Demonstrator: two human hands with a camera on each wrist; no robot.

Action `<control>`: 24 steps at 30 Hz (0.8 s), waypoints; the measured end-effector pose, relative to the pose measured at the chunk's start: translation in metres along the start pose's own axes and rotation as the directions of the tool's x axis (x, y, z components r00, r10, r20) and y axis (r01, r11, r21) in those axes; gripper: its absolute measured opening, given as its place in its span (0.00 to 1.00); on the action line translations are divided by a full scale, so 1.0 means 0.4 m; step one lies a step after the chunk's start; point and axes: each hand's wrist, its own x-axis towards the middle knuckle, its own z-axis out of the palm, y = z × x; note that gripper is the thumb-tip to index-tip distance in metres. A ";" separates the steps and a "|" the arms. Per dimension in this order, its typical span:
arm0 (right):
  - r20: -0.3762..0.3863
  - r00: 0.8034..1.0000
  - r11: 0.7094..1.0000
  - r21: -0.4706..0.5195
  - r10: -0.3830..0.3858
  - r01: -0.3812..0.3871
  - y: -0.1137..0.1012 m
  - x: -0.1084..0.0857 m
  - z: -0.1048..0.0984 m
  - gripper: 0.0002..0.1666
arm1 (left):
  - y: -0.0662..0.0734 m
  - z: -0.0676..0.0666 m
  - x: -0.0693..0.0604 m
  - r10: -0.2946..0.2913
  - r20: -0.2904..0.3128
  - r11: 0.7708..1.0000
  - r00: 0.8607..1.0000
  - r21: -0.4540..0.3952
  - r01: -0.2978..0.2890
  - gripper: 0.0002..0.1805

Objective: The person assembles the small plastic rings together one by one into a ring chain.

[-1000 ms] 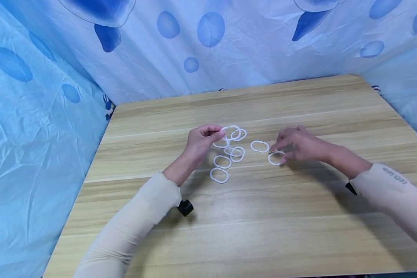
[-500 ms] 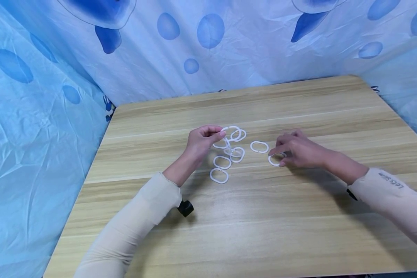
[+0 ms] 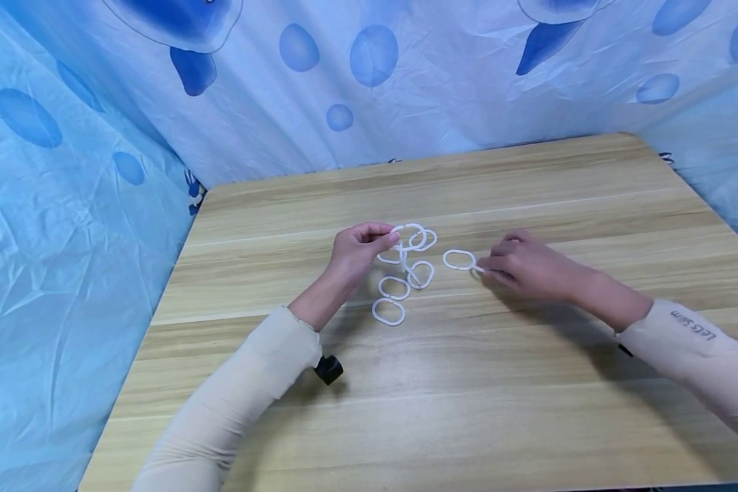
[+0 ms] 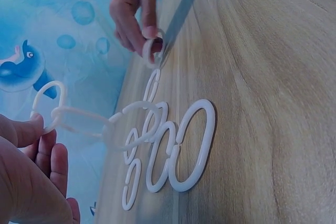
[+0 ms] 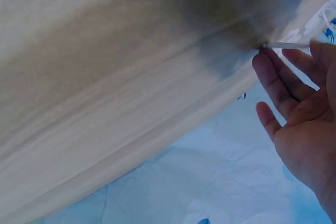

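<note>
My left hand [image 3: 357, 253] pinches a white oval plastic link [image 4: 48, 83] between thumb and fingers. From it hangs a short chain, with a second link [image 4: 81, 110] joined on and a third below that. My right hand [image 3: 531, 268] pinches another white link [image 4: 146, 55], tilted up from the wood. A loose link [image 3: 459, 251] lies just left of the right fingertips. More white links [image 4: 212, 124] lie flat below and beside the chain; each that shows clearly has a small gap in its side. In the right wrist view only a link's thin edge [image 5: 289, 45] shows.
A wood-grain table [image 3: 443, 396] spreads under both hands. Blue and white patterned sheeting [image 3: 443, 82] hangs behind it and along the left side. A small black device [image 3: 329, 369] sits at the left cuff.
The right hand has taken hold of a link that lay flat and turned it up on edge. The left hand stays in place, still pinching the chain.
</note>
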 end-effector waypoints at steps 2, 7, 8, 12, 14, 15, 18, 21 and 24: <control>-0.036 0.999 1.000 0.008 -0.004 0.004 0.003 0.005 -0.008 0.06 | 0.000 0.000 -0.001 0.001 0.002 1.000 1.000 -0.002 -0.001 0.10; -0.114 0.992 0.999 0.019 0.049 -0.047 0.011 0.022 -0.031 0.05 | 0.001 0.002 -0.003 0.003 0.007 1.000 1.000 -0.003 -0.003 0.10; -0.136 0.989 0.998 0.016 0.062 -0.060 0.012 0.026 -0.036 0.04 | 0.001 0.002 -0.003 0.004 0.007 1.000 1.000 -0.002 -0.004 0.10; -0.224 0.969 0.994 -0.001 0.105 -0.109 0.015 0.045 -0.055 0.06 | 0.003 0.003 -0.004 0.010 0.008 1.000 1.000 0.008 -0.010 0.10; -0.262 0.958 0.992 -0.010 0.120 -0.127 0.015 0.051 -0.065 0.06 | 0.004 0.003 -0.005 0.009 0.008 1.000 1.000 0.013 -0.009 0.10; -0.276 0.953 0.991 -0.012 0.126 -0.134 0.015 0.053 -0.068 0.06 | 0.004 0.003 -0.005 0.009 0.009 1.000 1.000 0.015 -0.009 0.10; -0.308 0.941 0.988 -0.014 0.142 -0.153 0.014 0.059 -0.074 0.07 | 0.006 0.004 -0.007 0.008 0.009 1.000 1.000 0.016 -0.009 0.10; -0.329 0.931 0.985 -0.004 0.160 -0.170 0.012 0.066 -0.075 0.07 | 0.007 0.006 -0.008 0.011 0.012 1.000 1.000 0.010 -0.012 0.10; -0.362 0.915 0.983 0.019 0.179 -0.184 0.009 0.079 -0.076 0.06 | 0.006 0.009 -0.009 0.014 0.013 1.000 1.000 0.005 -0.014 0.10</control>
